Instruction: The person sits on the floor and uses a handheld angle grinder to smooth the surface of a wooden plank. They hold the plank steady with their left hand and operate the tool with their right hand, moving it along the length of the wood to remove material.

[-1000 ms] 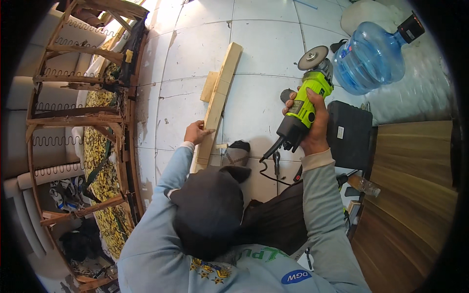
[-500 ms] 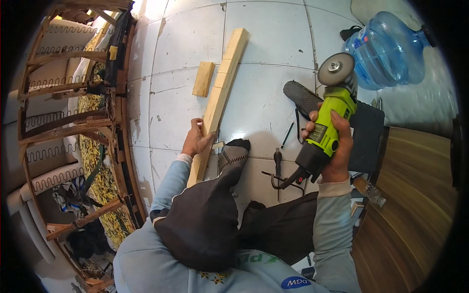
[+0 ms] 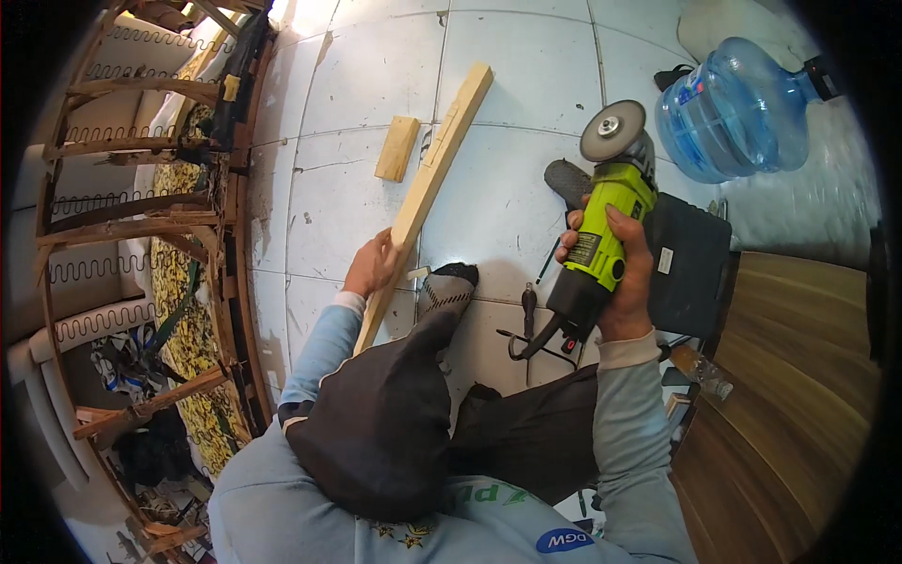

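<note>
A long pale wooden beam (image 3: 437,179) slants across the floor tiles, with cut marks near its far end. My left hand (image 3: 370,267) is closed around its near part, fingers on the left side and over the top. My right hand (image 3: 628,287) grips a lime-green and black angle grinder (image 3: 601,226) by its body, held up off the floor. The grinder's round disc (image 3: 613,132) points away from me and is well apart from the beam. A short wooden block (image 3: 397,148) lies left of the beam, not touching it.
On the left stands a stripped wooden sofa frame (image 3: 132,230) with springs. A screwdriver (image 3: 529,305) lies near my socked foot (image 3: 451,287). To the right are a black case (image 3: 691,268), a blue water jug (image 3: 738,113) and a brown wood-grain panel (image 3: 789,376).
The beam has turned in my left hand, so its upper face looks narrower and its cut marks sit differently. The grinder has shifted slightly left.
</note>
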Motion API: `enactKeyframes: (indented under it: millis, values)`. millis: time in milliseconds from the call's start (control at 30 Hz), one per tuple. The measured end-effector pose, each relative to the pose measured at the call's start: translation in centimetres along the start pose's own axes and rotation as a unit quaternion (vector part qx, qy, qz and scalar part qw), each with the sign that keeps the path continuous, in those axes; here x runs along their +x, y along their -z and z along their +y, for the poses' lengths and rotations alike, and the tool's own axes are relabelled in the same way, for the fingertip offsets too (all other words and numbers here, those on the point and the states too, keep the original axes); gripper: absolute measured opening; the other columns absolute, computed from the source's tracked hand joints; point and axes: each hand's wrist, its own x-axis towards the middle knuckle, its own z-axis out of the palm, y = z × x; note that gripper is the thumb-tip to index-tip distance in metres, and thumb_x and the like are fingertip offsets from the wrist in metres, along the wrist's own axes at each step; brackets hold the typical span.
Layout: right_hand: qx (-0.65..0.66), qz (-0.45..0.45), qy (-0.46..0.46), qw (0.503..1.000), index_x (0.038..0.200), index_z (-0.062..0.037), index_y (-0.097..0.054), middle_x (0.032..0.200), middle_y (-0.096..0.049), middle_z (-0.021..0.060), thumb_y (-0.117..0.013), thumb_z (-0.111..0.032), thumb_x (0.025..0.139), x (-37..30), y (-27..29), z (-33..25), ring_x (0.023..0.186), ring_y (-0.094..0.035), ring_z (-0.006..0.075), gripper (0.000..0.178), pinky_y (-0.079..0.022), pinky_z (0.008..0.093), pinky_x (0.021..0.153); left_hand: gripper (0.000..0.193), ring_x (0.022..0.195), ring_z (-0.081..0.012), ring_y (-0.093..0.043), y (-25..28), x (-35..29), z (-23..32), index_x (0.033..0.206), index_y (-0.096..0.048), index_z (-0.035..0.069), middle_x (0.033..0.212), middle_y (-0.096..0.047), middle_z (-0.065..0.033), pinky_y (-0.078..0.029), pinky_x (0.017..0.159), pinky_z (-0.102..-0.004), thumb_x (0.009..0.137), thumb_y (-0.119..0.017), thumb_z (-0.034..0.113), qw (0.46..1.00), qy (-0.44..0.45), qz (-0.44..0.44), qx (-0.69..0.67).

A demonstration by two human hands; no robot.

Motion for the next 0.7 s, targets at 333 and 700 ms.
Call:
enactKeyframes:
  millis: [333, 700]
  values:
    - [-0.021, -0.029, -0.021, 0.999, 0.115, -0.0048, -0.058, 0.095, -0.066, 0.0086, -0.074, -0.033, 0.095, -0.1, -0.6, 1.2, 0.083, -0.071, 0.0202, 0.039, -0.063, 0.0363, 0.074, 0.069, 0.102, -0.0497, -0.071, -2.6, -5.1, -2.6, 0.118, -0.069, -0.003, 0.101, -0.071, -0.0361, -0.057, 0.088, -0.0549, 0.097, -0.061, 0.061, 0.98, 0.099, -0.053, 0.164]
    - [-0.055, -0.038, -0.042, 0.997, 0.115, -0.0086, -0.059, 0.1, -0.066, 0.009, -0.075, -0.032, 0.094, 2.1, -0.1, 3.2, 0.085, -0.07, 0.0216, 0.035, -0.064, 0.043, 0.081, 0.091, 0.129, -0.0442, -0.063, 2.3, -2.4, 3.1, 0.135, -0.061, -0.012, 0.133, -0.066, -0.0343, -0.046, 0.112, -0.0466, 0.105, -0.034, 0.069, 0.999, 0.047, -0.019, 0.008]
